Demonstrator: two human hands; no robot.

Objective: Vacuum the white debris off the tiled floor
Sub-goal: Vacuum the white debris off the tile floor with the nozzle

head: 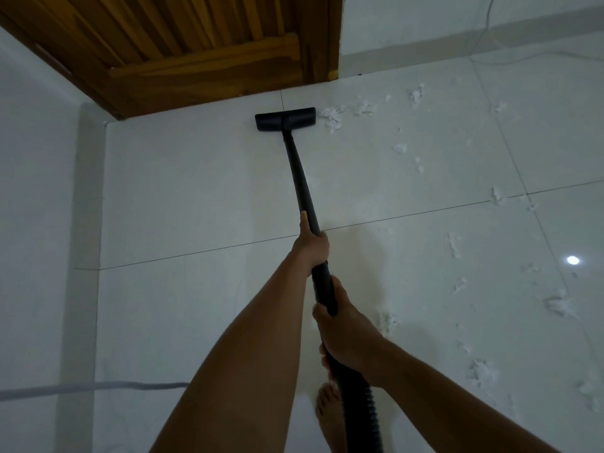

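Note:
A black vacuum wand (299,178) runs from my hands to a flat black floor head (285,119) resting on the white tiled floor (196,197) just in front of the wooden door. My left hand (311,246) grips the wand midway. My right hand (343,331) grips it lower, where the ribbed hose (361,416) starts. White fluffy debris (331,116) lies right beside the head's right end. More white debris is scattered over the right side of the floor, with a small tuft (387,322) near my right hand.
A wooden door (202,37) and frame stand at the top. White walls close the left side and the back right. A grey cable (98,387) crosses the floor at lower left, a thin white cord (483,37) hangs at upper right. My bare foot (328,416) stands below the hands.

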